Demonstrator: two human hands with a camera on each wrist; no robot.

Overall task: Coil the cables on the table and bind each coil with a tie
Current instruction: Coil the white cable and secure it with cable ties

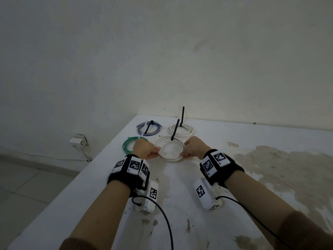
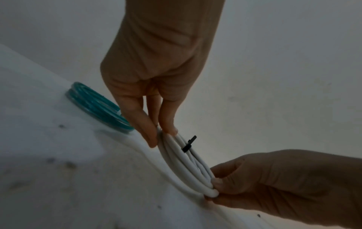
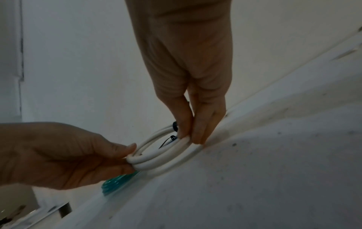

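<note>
A white cable coil (image 1: 170, 160) lies on the white table (image 1: 100, 204), bound by a black tie (image 1: 174, 129) whose tail sticks up. My left hand (image 1: 156, 152) pinches the coil's left side and my right hand (image 1: 182, 153) pinches its right side. In the left wrist view the left hand (image 2: 162, 136) grips the strands of the coil (image 2: 184, 167) by the black tie (image 2: 189, 144). In the right wrist view the right hand (image 3: 192, 139) clamps the coil (image 3: 162, 156) between thumb and fingers.
Behind it lies a second white coil (image 1: 189, 132) with an upright black tie (image 1: 182, 114). A blue coil (image 1: 156, 131) with ties sits at the back left, and a green coil (image 1: 126, 147) lies near the table's left edge. A wall stands behind the table.
</note>
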